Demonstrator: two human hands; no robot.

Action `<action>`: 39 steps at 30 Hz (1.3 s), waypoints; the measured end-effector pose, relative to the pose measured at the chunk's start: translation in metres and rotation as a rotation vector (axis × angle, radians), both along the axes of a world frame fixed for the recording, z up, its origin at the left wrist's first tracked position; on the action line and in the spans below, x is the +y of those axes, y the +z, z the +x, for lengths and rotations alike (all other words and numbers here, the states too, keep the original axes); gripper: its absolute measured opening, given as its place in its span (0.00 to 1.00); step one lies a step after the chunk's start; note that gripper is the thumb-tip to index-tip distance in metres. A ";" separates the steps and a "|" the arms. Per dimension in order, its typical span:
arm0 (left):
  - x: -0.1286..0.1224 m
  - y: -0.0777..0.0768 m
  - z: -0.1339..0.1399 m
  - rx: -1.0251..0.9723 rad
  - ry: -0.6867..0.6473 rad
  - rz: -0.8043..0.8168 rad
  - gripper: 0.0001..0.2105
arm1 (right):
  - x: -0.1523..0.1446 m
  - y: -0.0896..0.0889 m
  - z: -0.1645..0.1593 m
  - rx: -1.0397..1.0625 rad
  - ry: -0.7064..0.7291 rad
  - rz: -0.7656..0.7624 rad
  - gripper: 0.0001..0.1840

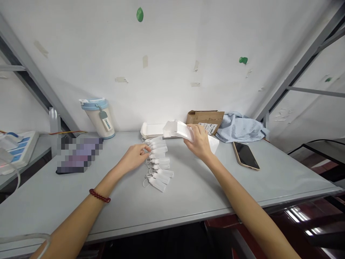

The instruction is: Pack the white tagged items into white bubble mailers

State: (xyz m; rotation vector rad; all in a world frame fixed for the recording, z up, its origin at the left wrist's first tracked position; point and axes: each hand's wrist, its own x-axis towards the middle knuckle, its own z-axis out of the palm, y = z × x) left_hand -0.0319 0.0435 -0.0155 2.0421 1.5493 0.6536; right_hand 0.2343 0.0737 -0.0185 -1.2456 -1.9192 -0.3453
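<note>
My right hand [199, 141] is raised above the table, its fingers wrapped round a small white box [183, 130]. The box is tilted, with its flap open towards the left. A column of several small translucent plastic bottles [161, 163] with thin white loops lies on the table between my hands. At the upper left of that column is my left hand [136, 156], thumb and forefinger pinched at the loop end of one bottle. The exact contact is partly hidden by the fingers. Behind the bottles, against the wall, lies another white box [153, 130].
A cream tumbler [98, 118] with a blue lid stands back left, beside a blurred dark flat object [81, 156]. A cardboard box [206, 120], pale blue cloth [241, 127] and phone [245, 155] are at right. White paper [214, 144] lies behind my right hand.
</note>
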 end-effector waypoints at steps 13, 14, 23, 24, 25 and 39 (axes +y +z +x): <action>0.003 -0.006 0.000 0.075 0.003 0.075 0.11 | 0.000 -0.001 0.000 -0.024 0.012 0.009 0.22; 0.003 -0.005 0.001 0.074 0.006 0.072 0.11 | 0.000 -0.001 0.000 -0.025 0.012 0.012 0.22; 0.002 -0.005 0.002 0.037 -0.022 0.070 0.13 | 0.000 -0.001 -0.001 -0.016 0.010 0.012 0.23; 0.002 -0.006 0.002 0.035 -0.020 0.074 0.13 | 0.000 -0.001 -0.001 -0.015 0.010 0.012 0.23; 0.003 -0.007 0.001 0.036 -0.017 0.078 0.13 | 0.000 -0.001 -0.001 -0.016 0.010 0.012 0.22; 0.002 -0.002 0.001 -0.067 0.027 0.059 0.12 | 0.001 -0.001 0.000 -0.027 0.019 0.010 0.22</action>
